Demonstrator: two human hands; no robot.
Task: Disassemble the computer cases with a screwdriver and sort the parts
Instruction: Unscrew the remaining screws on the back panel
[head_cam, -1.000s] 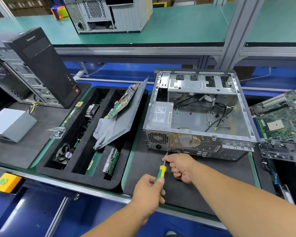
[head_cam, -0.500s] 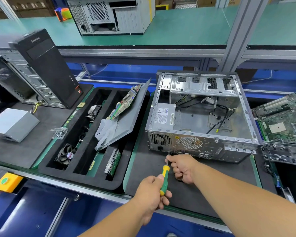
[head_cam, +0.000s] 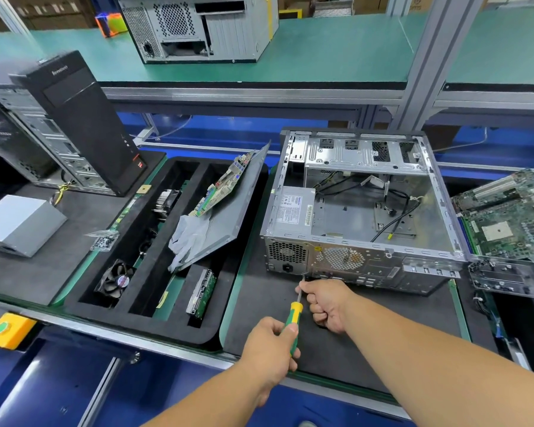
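Left hand [head_cam: 270, 345] gripping screwdriver [head_cam: 294, 322] handle, right hand [head_cam: 327, 303] pinching its shaft just ahead, tip at rear panel of open case [head_cam: 361, 217] beyond both hands

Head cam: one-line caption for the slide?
Left hand drives screwdriver into open case rear; right hand steadies the shaft.

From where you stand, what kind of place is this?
Probably an electronics dismantling workshop: an opened silver metal computer case on a workbench, a black foam sorting tray of removed parts, and green circuit boards beside it.
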